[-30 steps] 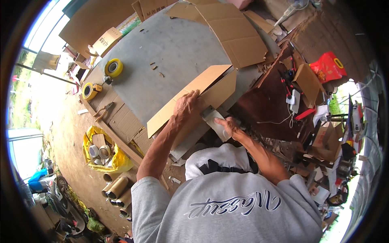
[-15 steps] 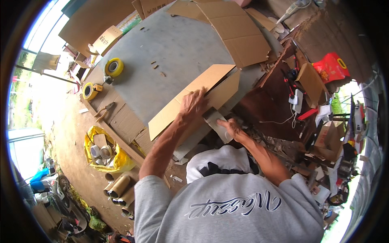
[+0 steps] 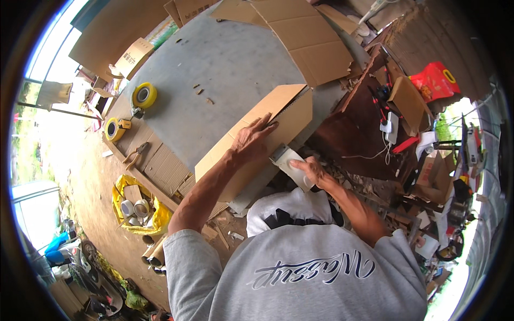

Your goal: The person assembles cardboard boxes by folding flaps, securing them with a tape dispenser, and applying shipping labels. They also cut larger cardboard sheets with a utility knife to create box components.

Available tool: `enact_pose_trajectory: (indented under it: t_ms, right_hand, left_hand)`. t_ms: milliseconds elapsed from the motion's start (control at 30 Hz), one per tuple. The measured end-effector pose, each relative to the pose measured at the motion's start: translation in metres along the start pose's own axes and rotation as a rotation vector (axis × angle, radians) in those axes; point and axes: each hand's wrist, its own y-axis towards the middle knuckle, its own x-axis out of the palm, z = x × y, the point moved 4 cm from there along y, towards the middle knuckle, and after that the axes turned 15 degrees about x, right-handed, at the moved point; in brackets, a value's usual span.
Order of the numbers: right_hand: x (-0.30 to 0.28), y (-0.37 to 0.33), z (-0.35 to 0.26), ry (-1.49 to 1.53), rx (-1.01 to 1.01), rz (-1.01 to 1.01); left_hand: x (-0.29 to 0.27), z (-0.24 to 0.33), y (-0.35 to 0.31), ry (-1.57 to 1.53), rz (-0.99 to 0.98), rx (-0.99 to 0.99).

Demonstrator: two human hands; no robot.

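A folded brown cardboard carton lies slantwise across the near edge of the grey-topped table. My left hand rests on its upper panel, fingers stretched out toward the fold, where a dark gap shows along the edge. Lower and to the right, my right hand is closed around a flat, pale grey rectangular tool with a darker end. That end is close to the carton's near side; whether they touch, I cannot tell. Its exact kind does not show.
Yellow-rimmed tape rolls and pliers lie at the table's left. Flattened cardboard covers the far right corner. A yellow bag holding rolls stands on the floor. A white power strip and a red bag sit at right.
My left hand has flattened onto the carton's panel and shifted slightly nearer. The right hand has moved a little right with the grey tool, whose face has turned lighter.
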Motion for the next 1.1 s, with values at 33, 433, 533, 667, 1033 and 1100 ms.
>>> enact_pose_trajectory:
  t_ms: [33, 433, 533, 667, 1033, 1100]
  right_hand:
    - [-0.001, -0.001, 0.000, -0.016, 0.011, -0.003]
    - [0.015, 0.059, 0.034, -0.085, 0.091, 0.036]
    - [0.021, 0.066, 0.016, -0.102, 0.056, 0.022]
    - [0.020, 0.068, 0.001, -0.228, 0.015, 0.012]
    - [0.032, 0.067, -0.024, -0.830, -0.001, -0.257]
    - [0.047, 0.077, 0.014, -0.599, -0.534, -0.272]
  left_hand:
    - [-0.001, -0.002, 0.000, -0.007, -0.009, -0.024]
    - [-0.001, 0.002, 0.000, -0.008, 0.002, 0.041]
    - [0.007, -0.003, -0.002, 0.087, -0.022, 0.061]
    - [0.026, 0.000, -0.002, 0.315, -0.154, 0.003]
    - [0.031, 0.007, 0.000, 0.387, -0.295, -0.086]
    - [0.031, 0.009, 0.006, 0.426, -0.351, -0.104]
